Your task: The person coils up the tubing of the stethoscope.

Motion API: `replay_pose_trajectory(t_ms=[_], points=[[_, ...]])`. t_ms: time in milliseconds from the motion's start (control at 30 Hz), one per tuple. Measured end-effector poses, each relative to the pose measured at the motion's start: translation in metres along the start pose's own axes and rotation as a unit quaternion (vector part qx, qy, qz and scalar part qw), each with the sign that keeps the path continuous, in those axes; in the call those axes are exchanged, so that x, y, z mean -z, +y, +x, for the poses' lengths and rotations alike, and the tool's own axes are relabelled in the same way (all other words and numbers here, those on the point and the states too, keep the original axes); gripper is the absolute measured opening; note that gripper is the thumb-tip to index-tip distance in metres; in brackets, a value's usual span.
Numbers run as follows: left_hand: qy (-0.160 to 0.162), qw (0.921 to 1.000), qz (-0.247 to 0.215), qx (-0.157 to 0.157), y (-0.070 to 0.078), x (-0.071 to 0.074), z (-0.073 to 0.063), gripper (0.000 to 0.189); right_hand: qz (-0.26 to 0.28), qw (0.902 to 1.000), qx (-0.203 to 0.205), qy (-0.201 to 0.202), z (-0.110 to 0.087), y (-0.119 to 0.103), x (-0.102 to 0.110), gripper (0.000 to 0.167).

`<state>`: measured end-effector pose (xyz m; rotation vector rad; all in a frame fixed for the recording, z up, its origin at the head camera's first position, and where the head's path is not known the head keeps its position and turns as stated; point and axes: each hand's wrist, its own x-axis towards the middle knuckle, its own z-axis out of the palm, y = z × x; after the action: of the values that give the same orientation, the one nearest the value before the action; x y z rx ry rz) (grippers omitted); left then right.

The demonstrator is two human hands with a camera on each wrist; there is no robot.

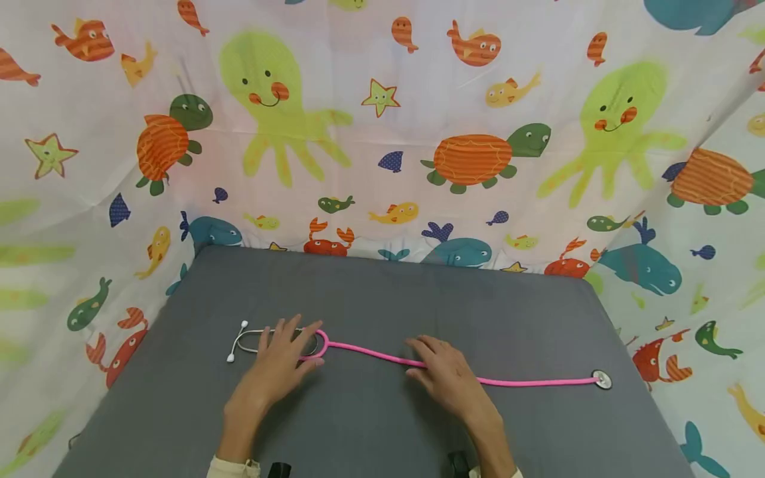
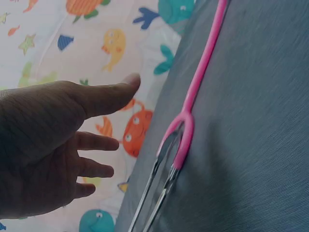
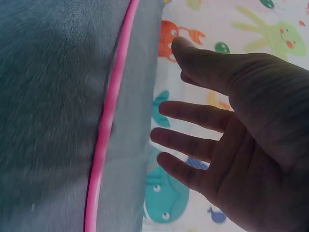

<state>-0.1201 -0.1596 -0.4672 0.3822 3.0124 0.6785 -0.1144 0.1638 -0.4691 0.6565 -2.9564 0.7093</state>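
A stethoscope with pink tubing lies stretched across the grey tabletop. Its metal ear tubes with white eartips are at the left end, and the round chestpiece is at the right. Over the ear tubes and the tubing's fork hovers my left hand, fingers spread, overlapping them in the head view. The left wrist view shows a gap between that hand and the fork. My right hand hangs over the middle of the tubing, its fingers loosely extended. In the right wrist view the tubing runs apart from those fingers.
The grey table carries the stethoscope. Behind it and along both sides hangs a white curtain printed with sea animals, meeting the table's back edge. Cream sleeve cuffs and dark wrist straps show at the bottom.
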Motion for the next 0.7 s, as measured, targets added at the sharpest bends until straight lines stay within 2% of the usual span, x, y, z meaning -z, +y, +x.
replay_pose_trajectory(t_ms=[133, 333, 500, 600, 700], points=[[-0.009, 0.9998, 0.012, 0.013, -0.019, 0.006, 0.007, 0.071, -0.009, 0.9993, 0.031, -0.018, 0.016, -0.002, -0.012, 0.047], [-0.029, 0.9987, 0.017, 0.040, -0.041, 0.011, 0.014, 0.075, -0.006, 0.9983, 0.033, -0.047, 0.034, -0.006, -0.025, 0.040], [-0.021, 0.9986, 0.032, 0.036, -0.053, 0.005, 0.010, 0.073, -0.022, 0.9974, 0.047, -0.051, 0.041, -0.009, -0.040, 0.035], [-0.011, 0.9984, 0.031, 0.045, -0.056, -0.001, 0.007, 0.071, -0.030, 0.9973, 0.050, -0.045, 0.042, -0.008, -0.047, 0.028], [-0.014, 0.9977, 0.025, 0.061, -0.057, -0.007, 0.005, 0.066, -0.020, 0.9977, 0.044, -0.048, 0.043, -0.006, -0.047, 0.023]])
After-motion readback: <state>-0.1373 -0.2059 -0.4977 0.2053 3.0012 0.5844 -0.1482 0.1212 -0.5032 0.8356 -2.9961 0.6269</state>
